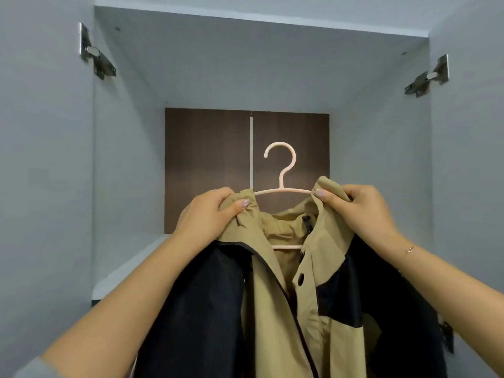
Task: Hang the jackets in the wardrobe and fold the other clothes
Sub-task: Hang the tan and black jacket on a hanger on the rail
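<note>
A tan and dark navy jacket hangs on a pale pink plastic hanger, held up in front of an open wardrobe. My left hand grips the jacket's left shoulder near the collar. My right hand pinches the right side of the collar over the hanger's arm. The hanger's hook stands free above the collar, in front of the dark brown back panel. The jacket front is open, showing black snap buttons. No rail is visible.
The wardrobe's upper compartment has grey side walls and a grey shelf edge at lower left. Both doors stand open, with metal hinges at upper left and upper right. A thin white strip runs down the back panel.
</note>
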